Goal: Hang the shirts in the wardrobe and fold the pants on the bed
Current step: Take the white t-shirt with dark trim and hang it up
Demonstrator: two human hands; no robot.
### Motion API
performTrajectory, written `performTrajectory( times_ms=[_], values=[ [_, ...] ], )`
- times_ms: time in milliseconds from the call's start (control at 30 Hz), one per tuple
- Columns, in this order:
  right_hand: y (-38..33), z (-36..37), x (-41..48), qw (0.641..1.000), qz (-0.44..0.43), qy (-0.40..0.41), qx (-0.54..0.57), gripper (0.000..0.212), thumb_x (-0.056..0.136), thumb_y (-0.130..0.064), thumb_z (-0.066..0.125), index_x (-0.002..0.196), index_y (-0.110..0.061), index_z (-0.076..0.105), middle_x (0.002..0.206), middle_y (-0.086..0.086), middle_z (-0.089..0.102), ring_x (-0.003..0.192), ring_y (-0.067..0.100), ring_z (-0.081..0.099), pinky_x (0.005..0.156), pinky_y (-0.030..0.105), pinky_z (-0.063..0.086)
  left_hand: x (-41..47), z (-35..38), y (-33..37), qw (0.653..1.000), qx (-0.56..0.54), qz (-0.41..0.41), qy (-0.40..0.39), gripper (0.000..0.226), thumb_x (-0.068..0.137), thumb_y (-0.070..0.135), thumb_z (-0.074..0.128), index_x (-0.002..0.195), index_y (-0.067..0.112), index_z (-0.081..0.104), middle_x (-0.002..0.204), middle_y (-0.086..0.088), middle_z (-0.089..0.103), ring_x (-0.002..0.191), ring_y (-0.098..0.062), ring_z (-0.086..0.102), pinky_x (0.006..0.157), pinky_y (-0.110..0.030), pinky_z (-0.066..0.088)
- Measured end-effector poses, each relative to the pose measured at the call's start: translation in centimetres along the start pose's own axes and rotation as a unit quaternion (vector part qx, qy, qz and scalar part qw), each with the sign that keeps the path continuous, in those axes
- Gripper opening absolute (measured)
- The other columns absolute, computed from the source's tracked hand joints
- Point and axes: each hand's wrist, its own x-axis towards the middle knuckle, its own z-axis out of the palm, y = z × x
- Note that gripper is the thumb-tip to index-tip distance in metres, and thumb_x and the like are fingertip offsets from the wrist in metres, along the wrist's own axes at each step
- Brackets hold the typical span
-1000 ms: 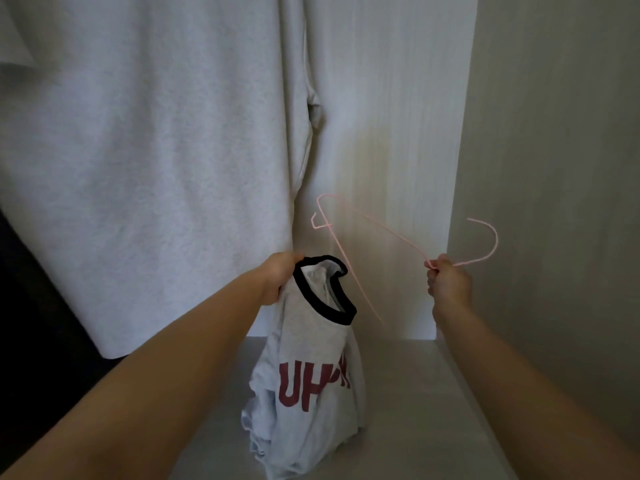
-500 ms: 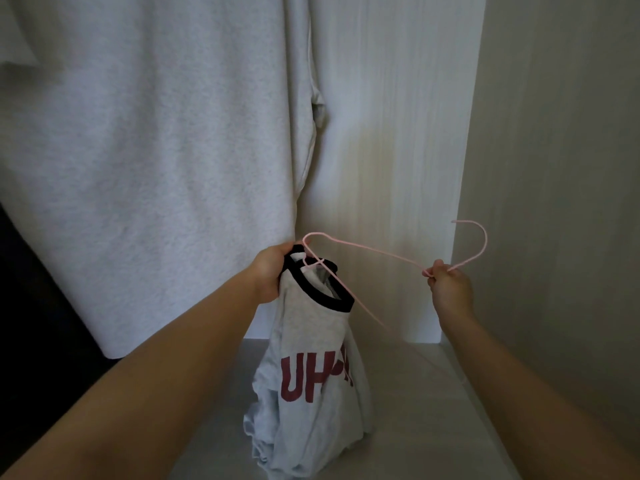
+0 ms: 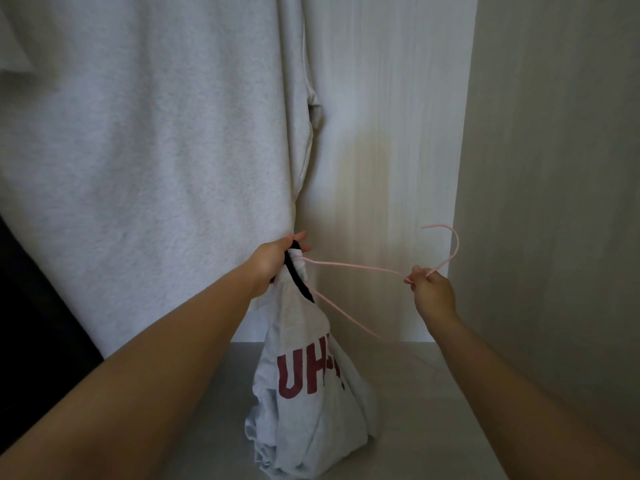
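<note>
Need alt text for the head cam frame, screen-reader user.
Inside a wardrobe, a left hand grips the black collar of a grey T-shirt with red lettering, while the right hand pinches a pink wire hanger below its hook, its far end at the neck opening. A larger grey garment hangs behind.

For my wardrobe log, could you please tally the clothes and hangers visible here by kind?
Shirts: 2, the hanging shirt and the lettered shirt gripped by the left hand.
Hangers: 1, the pink hanger pinched by the right hand.
Total: 3.
The dark shape at the left edge is too dim to count.
</note>
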Motion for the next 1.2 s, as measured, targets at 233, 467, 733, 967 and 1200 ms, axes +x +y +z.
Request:
performTrajectory(
  times_ms=[233, 467, 733, 967, 1200],
  values=[
    [-1.1, 0.2, 0.3, 0.999, -0.008, 0.007, 0.037, 0.036, 0.099, -0.028, 0.038, 0.074, -0.015, 0.060, 0.070, 0.001, 0.052, 0.059, 0.012, 0.044, 0.051, 0.026, 0.031, 0.2, 0.7, 0.7, 0.979, 0.178, 0.020, -0.095, 0.042, 0.105, 0.029, 0.023, 0.133, 0.019, 0.052, 0.131, 0.003, 0.057, 0.129, -0.013, 0.043, 0.107, -0.025, 0.022],
    [-2.5, 1.0, -0.3, 0.989, -0.127, -0.056, -0.049, 0.033, 0.099, -0.026, 0.040, 0.073, -0.017, 0.057, 0.066, -0.002, 0.050, 0.061, 0.012, 0.045, 0.053, 0.025, 0.030, -0.4, 2.2, 1.4, 0.917, 0.361, 0.127, -0.109, 0.043, 0.103, 0.036, 0.026, 0.137, 0.022, 0.048, 0.133, 0.004, 0.057, 0.127, -0.013, 0.045, 0.104, -0.022, 0.027],
    [-2.2, 4.0, -1.3, 0.996, -0.040, -0.075, 0.035, 0.027, 0.100, -0.026, 0.037, 0.085, -0.015, 0.058, 0.072, -0.005, 0.049, 0.069, 0.012, 0.046, 0.056, 0.023, 0.033, -0.7, 4.5, 2.5, 0.846, 0.484, 0.183, -0.132, 0.046, 0.103, 0.040, 0.024, 0.144, 0.025, 0.038, 0.128, -0.005, 0.053, 0.117, -0.019, 0.050, 0.098, -0.027, 0.035],
    [-2.3, 2.6, -0.4, 0.995, 0.012, -0.063, 0.079, 0.037, 0.100, -0.027, 0.036, 0.070, -0.019, 0.055, 0.065, 0.000, 0.045, 0.058, 0.012, 0.039, 0.052, 0.026, 0.030, -0.9, 1.5, 2.0, 0.756, 0.623, 0.176, -0.098, 0.051, 0.095, 0.057, 0.030, 0.117, 0.021, 0.058, 0.092, 0.002, 0.062, 0.080, -0.013, 0.058, 0.074, -0.031, 0.046],
    [-4.4, 3.2, -0.5, 0.994, -0.061, -0.065, 0.061, 0.028, 0.100, -0.025, 0.039, 0.087, -0.012, 0.060, 0.082, 0.002, 0.054, 0.076, 0.015, 0.049, 0.059, 0.023, 0.036, -1.1, 1.8, 1.7, 0.770, 0.594, 0.224, -0.064, 0.031, 0.099, 0.039, 0.041, 0.077, 0.020, 0.051, 0.063, 0.010, 0.045, 0.062, -0.013, 0.047, 0.060, -0.029, 0.035]
  ],
)
